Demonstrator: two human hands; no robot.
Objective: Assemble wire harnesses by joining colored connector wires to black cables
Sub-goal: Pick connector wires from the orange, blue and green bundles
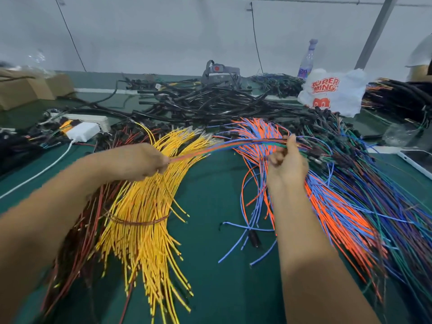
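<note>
A thin bunch of colored wires [224, 146] (red, blue, green) stretches taut between my two hands above the green table [210, 202]. My left hand [138, 162] pinches its left end over the yellow wire bundle [145, 206]. My right hand [285, 160] grips the other end, fingers curled round it, above the orange and blue wire pile [327, 202]. Black cables [210, 101] lie heaped at the back of the table. Dark red wires [79, 230] lie under my left forearm.
A white power strip and adapter [81, 129] sit at the left, cardboard boxes [28, 90] behind them. A white plastic bag [332, 90] and a bottle [307, 59] stand at the back right. Green and purple wires [385, 183] spread at the right, near a white device edge [413, 160].
</note>
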